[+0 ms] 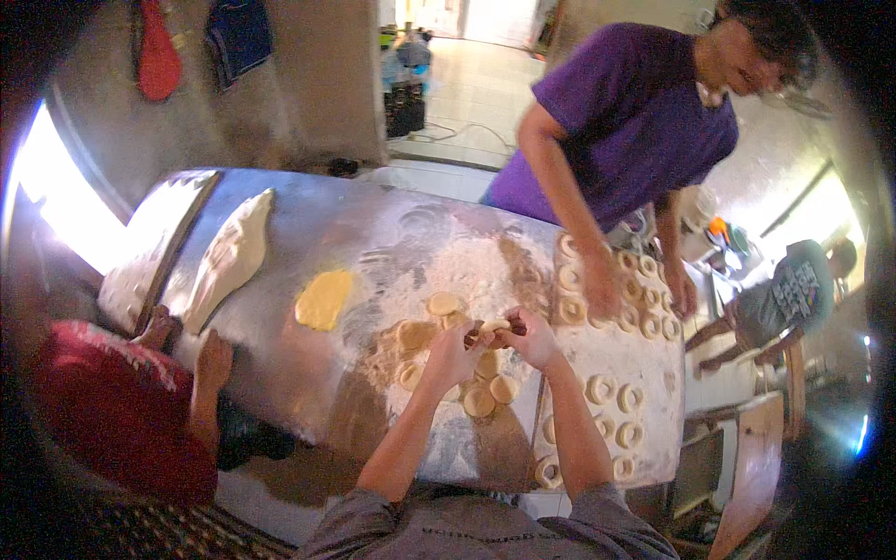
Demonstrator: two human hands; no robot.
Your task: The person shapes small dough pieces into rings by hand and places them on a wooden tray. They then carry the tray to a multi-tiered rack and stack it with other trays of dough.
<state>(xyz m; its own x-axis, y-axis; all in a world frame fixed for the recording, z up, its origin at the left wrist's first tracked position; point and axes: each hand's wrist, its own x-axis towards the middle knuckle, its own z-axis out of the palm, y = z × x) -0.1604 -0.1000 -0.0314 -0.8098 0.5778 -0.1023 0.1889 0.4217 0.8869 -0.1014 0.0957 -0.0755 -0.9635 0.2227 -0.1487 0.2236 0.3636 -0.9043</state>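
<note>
Between them, my left hand and my right hand hold a small piece of pale dough, the fingers of both closed on it. It is held over the floured metal table; its exact shape is partly hidden by my fingers. Several flat dough rounds lie under and around my hands, some overlapping. To the right, a floured board carries many dough rings, set out in two groups. Loose flour is spread just beyond my hands.
A yellow slab of dough and a long pale dough piece lie left on the metal table. A person in red works there. Across the table, a person in purple reaches over the rings. Another person is farther right.
</note>
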